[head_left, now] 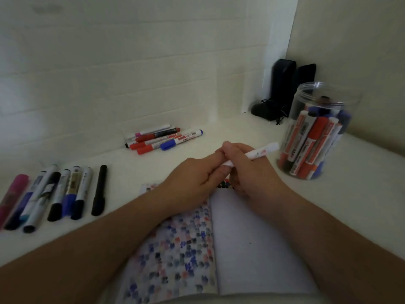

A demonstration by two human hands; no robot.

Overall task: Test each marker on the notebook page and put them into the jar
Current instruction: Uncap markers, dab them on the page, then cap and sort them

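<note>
A white marker (256, 153) is held above the open notebook (252, 244), its free end pointing right toward the jar. My right hand (245, 170) grips its barrel. My left hand (192, 178) pinches the marker's near end, where a white cap shows between the fingers. The notebook's left page is covered with blue, red and black test marks; the right page is almost blank. A clear plastic jar (315, 137) stands open at the right, holding several red, blue and black markers.
A row of several markers (54, 196) lies at the left, another pile of red, blue and pink markers (162, 139) by the tiled wall. Two black objects with a cord (282, 91) stand in the back corner behind the jar.
</note>
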